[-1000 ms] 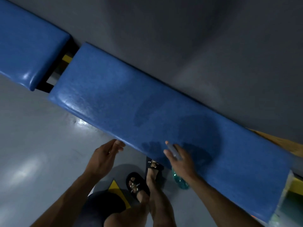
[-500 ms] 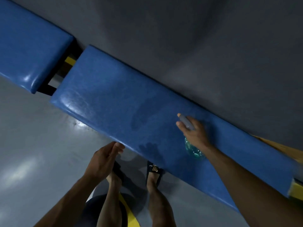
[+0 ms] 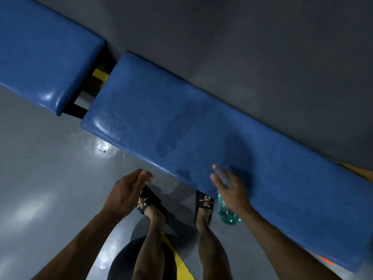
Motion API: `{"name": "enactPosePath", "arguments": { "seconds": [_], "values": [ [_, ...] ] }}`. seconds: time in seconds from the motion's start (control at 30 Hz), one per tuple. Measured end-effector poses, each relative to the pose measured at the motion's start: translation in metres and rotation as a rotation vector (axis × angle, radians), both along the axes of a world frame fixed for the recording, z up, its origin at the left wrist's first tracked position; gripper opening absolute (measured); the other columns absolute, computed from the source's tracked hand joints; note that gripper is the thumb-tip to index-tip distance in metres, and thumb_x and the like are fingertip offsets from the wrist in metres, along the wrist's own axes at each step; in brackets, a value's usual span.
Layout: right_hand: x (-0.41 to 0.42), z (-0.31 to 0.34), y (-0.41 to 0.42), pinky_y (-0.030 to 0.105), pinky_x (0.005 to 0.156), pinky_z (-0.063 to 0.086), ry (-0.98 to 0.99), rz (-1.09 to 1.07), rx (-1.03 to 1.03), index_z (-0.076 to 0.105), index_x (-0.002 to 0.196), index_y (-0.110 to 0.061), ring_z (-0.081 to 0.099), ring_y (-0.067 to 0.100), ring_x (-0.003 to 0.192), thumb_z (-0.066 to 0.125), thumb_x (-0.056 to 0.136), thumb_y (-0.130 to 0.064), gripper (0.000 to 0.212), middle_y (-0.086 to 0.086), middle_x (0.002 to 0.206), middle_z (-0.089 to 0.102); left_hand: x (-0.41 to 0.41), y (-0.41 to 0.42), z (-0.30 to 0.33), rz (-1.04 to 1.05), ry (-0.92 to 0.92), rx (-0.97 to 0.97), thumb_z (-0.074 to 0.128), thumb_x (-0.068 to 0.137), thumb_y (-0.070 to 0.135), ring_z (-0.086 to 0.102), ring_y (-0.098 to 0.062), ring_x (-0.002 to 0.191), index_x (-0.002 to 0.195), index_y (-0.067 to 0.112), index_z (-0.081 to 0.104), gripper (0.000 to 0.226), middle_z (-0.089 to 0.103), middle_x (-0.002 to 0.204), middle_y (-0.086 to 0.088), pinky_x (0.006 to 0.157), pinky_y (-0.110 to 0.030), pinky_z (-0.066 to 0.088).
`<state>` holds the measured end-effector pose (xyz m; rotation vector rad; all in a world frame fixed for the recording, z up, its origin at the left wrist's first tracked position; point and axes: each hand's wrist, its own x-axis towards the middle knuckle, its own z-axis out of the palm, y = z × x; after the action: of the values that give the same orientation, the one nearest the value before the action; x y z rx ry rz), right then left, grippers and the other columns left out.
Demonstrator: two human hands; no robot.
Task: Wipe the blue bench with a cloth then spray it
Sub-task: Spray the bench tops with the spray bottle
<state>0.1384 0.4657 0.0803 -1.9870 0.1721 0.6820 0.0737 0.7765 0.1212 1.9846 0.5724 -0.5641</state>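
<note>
The blue bench [image 3: 181,118] runs diagonally from upper left to lower right, with damp darker patches near its front edge. My right hand [image 3: 232,190] grips a spray bottle [image 3: 227,213] with a clear teal body and a grey nozzle, held over the bench's front edge with the nozzle toward the cushion. My left hand [image 3: 127,190] hovers just off the front edge, fingers loosely apart and holding nothing. No cloth is in sight.
A second blue cushion [image 3: 44,53] lies at the upper left, split from the bench by a gap showing a black and yellow frame [image 3: 96,77]. A grey wall [image 3: 262,47] backs the bench. My sandalled feet [image 3: 149,201] stand on the glossy grey floor.
My right hand with the spray bottle has drawn back from the middle of the bench to its front edge. The view has shifted left along the bench. My left hand stays by the edge.
</note>
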Motion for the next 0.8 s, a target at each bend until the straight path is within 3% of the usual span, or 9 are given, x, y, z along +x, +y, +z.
{"name": "enactPosePath", "arguments": {
  "seconds": [0.07,0.17,0.27,0.4,0.5,0.57,0.63,0.73,0.8],
  "values": [
    [0.035,0.002,0.005,0.033,0.068,0.058,-0.044,-0.116,-0.039,0.069,0.107,-0.050,0.062,0.010,0.072,0.068,0.097,-0.037,0.017,-0.010,0.084,0.065,-0.001,0.013,-0.002,-0.005,0.005,-0.003,0.027,0.095,0.061,0.064,0.004,0.088,0.096,0.041,0.066,0.044,0.071,0.090,0.019,0.072,-0.023,0.051],
    [0.090,0.008,0.011,0.021,0.058,0.056,-0.121,-0.220,-0.087,0.068,0.095,-0.039,0.062,0.012,0.067,0.066,0.099,-0.031,0.009,0.000,0.082,0.065,0.002,0.027,-0.004,-0.025,0.001,-0.007,0.025,0.095,0.061,0.063,0.007,0.090,0.097,0.039,0.065,0.046,0.070,0.093,0.016,0.074,-0.025,0.051],
    [0.128,0.010,0.018,0.014,0.054,0.052,-0.167,-0.253,-0.102,0.069,0.110,-0.033,0.064,0.012,0.069,0.065,0.100,-0.031,0.011,0.007,0.087,0.067,0.006,0.038,-0.006,-0.032,0.004,-0.023,0.024,0.094,0.063,0.062,0.009,0.092,0.098,0.038,0.065,0.048,0.070,0.095,0.016,0.075,-0.024,0.050],
    [0.130,0.001,0.038,0.025,0.060,0.055,-0.130,-0.237,-0.122,0.073,0.116,-0.027,0.061,0.008,0.065,0.067,0.098,-0.034,0.020,-0.003,0.075,0.063,0.010,0.053,-0.010,-0.029,0.000,-0.053,0.024,0.093,0.062,0.061,0.009,0.093,0.099,0.037,0.065,0.048,0.070,0.096,0.015,0.074,-0.022,0.048],
    [0.095,-0.003,0.063,0.037,0.069,0.057,-0.091,-0.136,-0.090,0.073,0.105,-0.044,0.063,0.005,0.069,0.071,0.096,-0.034,0.014,-0.005,0.080,0.068,0.010,0.068,-0.014,-0.020,-0.007,-0.070,0.024,0.092,0.065,0.061,0.008,0.093,0.100,0.036,0.065,0.052,0.070,0.096,0.015,0.075,-0.024,0.050],
    [0.059,-0.003,0.084,0.034,0.080,0.055,-0.061,0.010,-0.054,0.070,0.103,-0.046,0.064,-0.004,0.079,0.072,0.096,-0.027,0.021,-0.020,0.087,0.071,0.009,0.080,-0.017,-0.008,-0.005,-0.072,0.021,0.088,0.072,0.061,0.008,0.093,0.100,0.037,0.066,0.058,0.070,0.096,0.014,0.077,-0.026,0.051],
    [0.019,-0.004,0.104,0.029,0.086,0.053,-0.013,0.126,-0.027,0.071,0.110,-0.042,0.067,-0.006,0.088,0.070,0.095,-0.038,0.016,-0.028,0.093,0.072,0.007,0.094,-0.020,-0.003,-0.009,-0.069,0.020,0.086,0.075,0.061,0.008,0.092,0.100,0.037,0.065,0.060,0.070,0.096,0.014,0.078,-0.029,0.052],
    [-0.021,-0.002,0.126,0.028,0.077,0.054,0.030,0.204,-0.027,0.072,0.115,-0.031,0.069,0.001,0.085,0.060,0.093,-0.058,0.036,-0.024,0.088,0.070,0.004,0.113,-0.021,-0.003,-0.007,-0.051,0.019,0.087,0.075,0.063,0.004,0.090,0.100,0.037,0.065,0.061,0.070,0.096,0.015,0.080,-0.032,0.054],
    [-0.030,0.000,0.136,0.039,0.075,0.058,0.054,0.145,-0.038,0.071,0.114,-0.033,0.071,0.009,0.085,0.060,0.092,-0.059,0.036,-0.014,0.088,0.072,0.003,0.125,-0.020,0.007,-0.008,-0.040,0.019,0.088,0.073,0.063,0.003,0.090,0.099,0.038,0.065,0.059,0.070,0.095,0.016,0.081,-0.033,0.054]
  ]
}}
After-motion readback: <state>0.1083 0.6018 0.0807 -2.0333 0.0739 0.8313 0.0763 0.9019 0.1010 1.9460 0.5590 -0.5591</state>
